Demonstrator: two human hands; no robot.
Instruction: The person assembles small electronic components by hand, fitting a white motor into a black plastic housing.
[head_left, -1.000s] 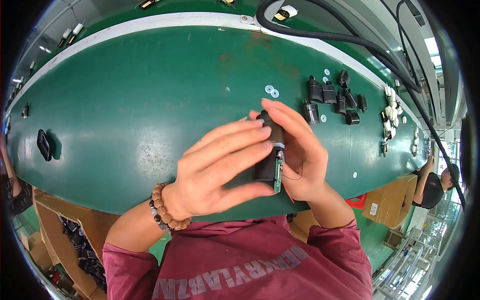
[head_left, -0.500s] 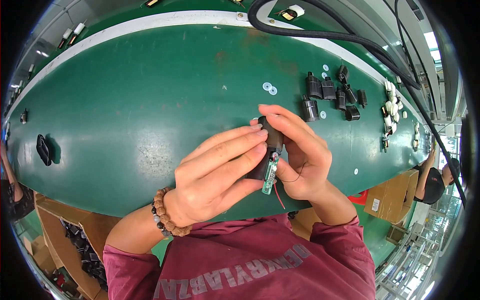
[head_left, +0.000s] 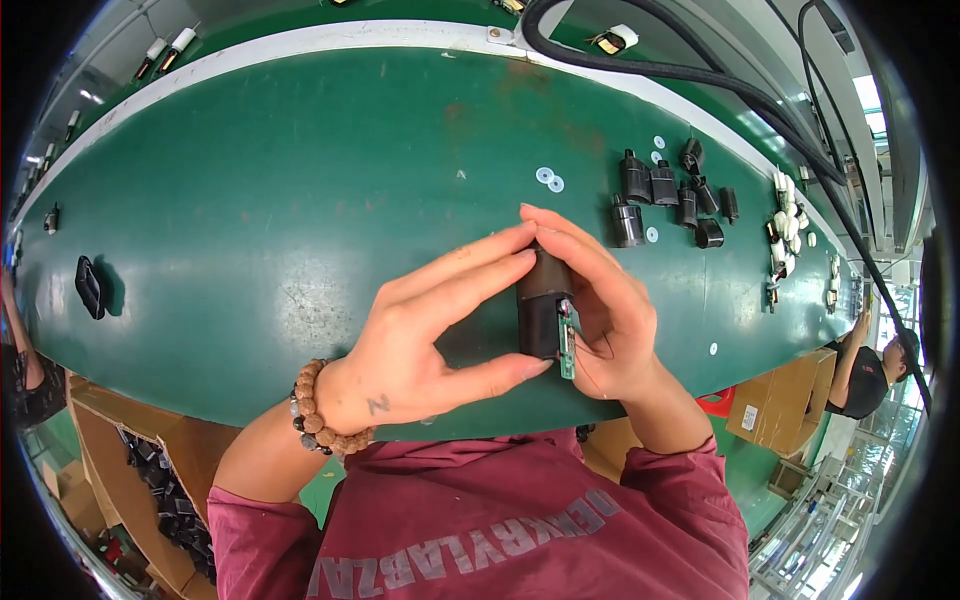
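Over the near part of the green workbench I hold a black plastic housing (head_left: 541, 325), rounded and roughly upright in view. A narrow green circuit board (head_left: 567, 348) sticks out along its right side, with thin wires by it. My left hand (head_left: 405, 325) spans the housing, fingertips at its far end and thumb at its near end. Curled along the right side, my right hand (head_left: 622, 325) also grips it; part of the fingers' contact is hidden behind the housing and board.
Several black housings (head_left: 662, 185) stand and lie at the right, among small translucent discs (head_left: 545, 175). White parts (head_left: 787, 225) line the far right edge. A black piece (head_left: 90, 287) lies at left. Cardboard boxes (head_left: 785, 395) flank the bench; a black cable (head_left: 660, 70) hangs above.
My left fingers have opened away from the housing's side to its two ends, showing more of it. The housing and board have turned slightly, and the red wire no longer shows.
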